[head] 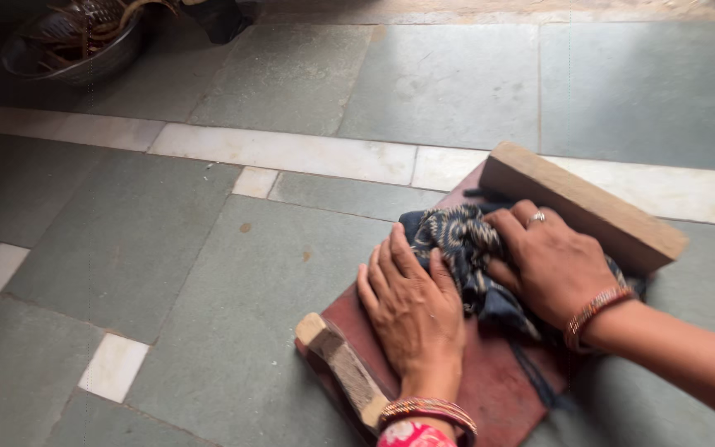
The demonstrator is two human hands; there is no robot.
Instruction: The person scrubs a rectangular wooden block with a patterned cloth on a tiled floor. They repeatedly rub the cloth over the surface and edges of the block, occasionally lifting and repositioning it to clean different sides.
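Far up and to the left of both hands, at the top corner of the view, one metal bowl (72, 45) stands on the stone floor (167, 248) with dark patterned cloth heaped inside it; it is well apart from the work. Nearer, the left hand (411, 306) lies flat with its fingers spread and pressed down, palm on one low reddish board (490, 389), gripping nothing. A pale wooden edge piece (345, 372) of that board sits just below and left of this hand's wrist. Directly right of the left fingertips, and touching them, is one dark blue patterned cloth (457, 240), bunched up on the board between the two hands. The right hand (552, 265) rests on top of the cloth's right part, its fingers curled into the folds and closed on the fabric. Just above and behind the right hand runs a second, thicker wooden edge block (581, 203), close to the knuckles. Each wrist wears bangles, and one ring shows on the right hand.
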